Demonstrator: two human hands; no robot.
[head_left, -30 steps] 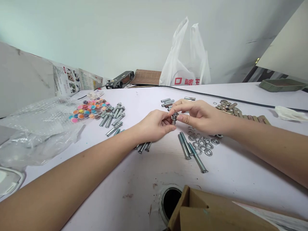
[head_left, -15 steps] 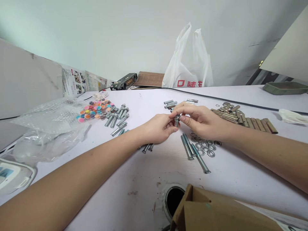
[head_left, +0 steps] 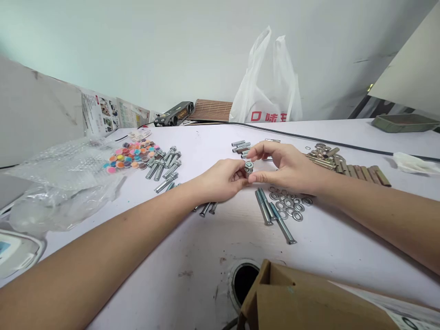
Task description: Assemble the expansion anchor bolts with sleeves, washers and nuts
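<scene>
My left hand (head_left: pixel 225 178) is closed around a metal expansion bolt (head_left: pixel 249 167), held upright with its nut and washer end on top. The lower part of the bolt is hidden by fingers. Around the nut, my right hand (head_left: pixel 283 167) has its thumb and forefinger parted, the thumb tip close to the bolt; contact is hard to tell. Below the right hand lie long cone-ended bolts (head_left: pixel 282 224) and a scatter of flat washers (head_left: pixel 290 204). Several bolt ends (head_left: pixel 208 209) show beneath my left hand. Silver sleeves (head_left: pixel 239 145) lie behind the hands.
Left are fitted expansion bolts (head_left: pixel 167 165), colourful discs (head_left: pixel 132 153) and bubble wrap (head_left: pixel 62 160). Brass-coloured sleeves (head_left: pixel 366 174) lie right, near a black cable (head_left: pixel 326 139). A cardboard box (head_left: pixel 309 298) and a round hole (head_left: pixel 244 282) are in front. A plastic bag (head_left: pixel 266 91) stands behind.
The right thumb and forefinger have spread apart from their pinch at the nut. The bolt's top now shows more, tipped toward me. The whole view has shifted slightly.
</scene>
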